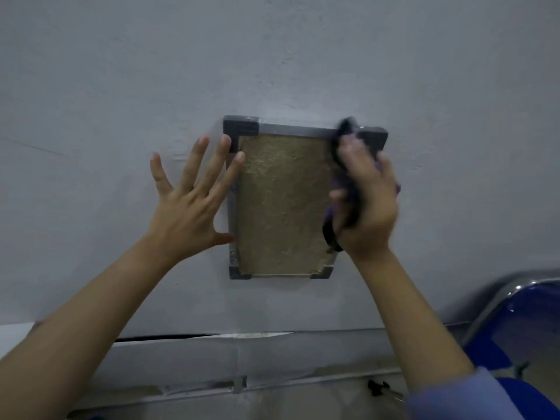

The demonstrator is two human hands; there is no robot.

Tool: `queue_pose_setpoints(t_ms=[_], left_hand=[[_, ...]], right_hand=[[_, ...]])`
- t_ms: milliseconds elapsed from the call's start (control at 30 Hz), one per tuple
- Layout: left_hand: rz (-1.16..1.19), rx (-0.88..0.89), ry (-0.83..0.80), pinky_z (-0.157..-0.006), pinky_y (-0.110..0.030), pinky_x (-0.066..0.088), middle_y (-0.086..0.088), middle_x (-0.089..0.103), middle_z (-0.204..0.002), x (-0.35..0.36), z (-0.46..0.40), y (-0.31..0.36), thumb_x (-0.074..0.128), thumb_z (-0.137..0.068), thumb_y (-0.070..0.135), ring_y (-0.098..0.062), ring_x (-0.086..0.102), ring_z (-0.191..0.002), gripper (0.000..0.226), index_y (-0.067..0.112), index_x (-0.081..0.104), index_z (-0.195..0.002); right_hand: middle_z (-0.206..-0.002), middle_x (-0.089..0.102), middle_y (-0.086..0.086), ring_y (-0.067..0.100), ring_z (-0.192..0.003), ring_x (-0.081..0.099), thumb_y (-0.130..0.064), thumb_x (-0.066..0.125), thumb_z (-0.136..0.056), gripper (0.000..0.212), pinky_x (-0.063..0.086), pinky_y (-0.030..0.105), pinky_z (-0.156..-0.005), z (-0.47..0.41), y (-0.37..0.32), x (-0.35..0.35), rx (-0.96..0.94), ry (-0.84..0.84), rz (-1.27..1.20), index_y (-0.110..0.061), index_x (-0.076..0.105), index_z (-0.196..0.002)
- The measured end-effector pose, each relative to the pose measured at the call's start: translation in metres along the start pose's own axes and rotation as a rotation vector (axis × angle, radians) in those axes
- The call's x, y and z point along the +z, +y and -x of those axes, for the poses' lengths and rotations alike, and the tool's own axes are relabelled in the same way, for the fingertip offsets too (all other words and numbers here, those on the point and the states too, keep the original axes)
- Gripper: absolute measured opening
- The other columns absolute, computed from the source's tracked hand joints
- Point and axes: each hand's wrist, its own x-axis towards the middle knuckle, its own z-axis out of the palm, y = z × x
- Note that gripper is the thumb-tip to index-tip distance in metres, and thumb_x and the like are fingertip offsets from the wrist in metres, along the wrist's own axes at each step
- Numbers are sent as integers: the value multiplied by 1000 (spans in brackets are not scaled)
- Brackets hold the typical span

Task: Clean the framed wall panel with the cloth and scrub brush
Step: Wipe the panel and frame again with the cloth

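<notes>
framed panel (283,204) hangs mid-wall | left hand (189,204) at its 9 o'clock, fingers spread flat | right hand (368,204) at its 3 o'clock, squeezing dark cloth (345,189)

Dim, flat bluish light; soft shadows; right hand (365,198) and cloth (344,180) motion-blurred; wide-angle bending at edges.

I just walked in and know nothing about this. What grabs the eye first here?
A small framed wall panel with a rough golden face hangs mid-wall, dark blocks at its corners. The left hand lies spread flat at its left edge, while the right hand presses a dark purple cloth against its right side, blurred. A blue chair sits lower right.
</notes>
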Motion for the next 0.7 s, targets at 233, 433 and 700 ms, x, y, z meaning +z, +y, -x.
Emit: queue_pose_setpoints(t_ms=[233,433,700], left_hand=[[23,-2,35,-97,-78,3,0,-21,-157,11,-4,-4,79,-51,64,-25,-13,-145,140,21,-8,-152],[51,19,29,-97,-78,3,0,-24,-156,16,-5,-6,80,-46,63,-27,-16,-144,145,21,-9,-151],[49,21,13,-96,-78,3,0,-25,-156,15,-5,-7,78,-48,67,-27,-17,-144,143,21,-9,-152]], right_hand=[[-140,41,3,21,-144,15,-36,46,-99,46,10,46,-117,43,41,45,-220,-179,305,-14,41,-139],[-144,38,0,23,-144,21,-33,60,-90,55,8,48,-117,100,43,48,-332,-310,328,-19,41,-140],[-141,43,-3,20,-139,31,-15,53,-84,49,8,43,-117,168,31,41,-352,-607,240,-18,50,-133]])
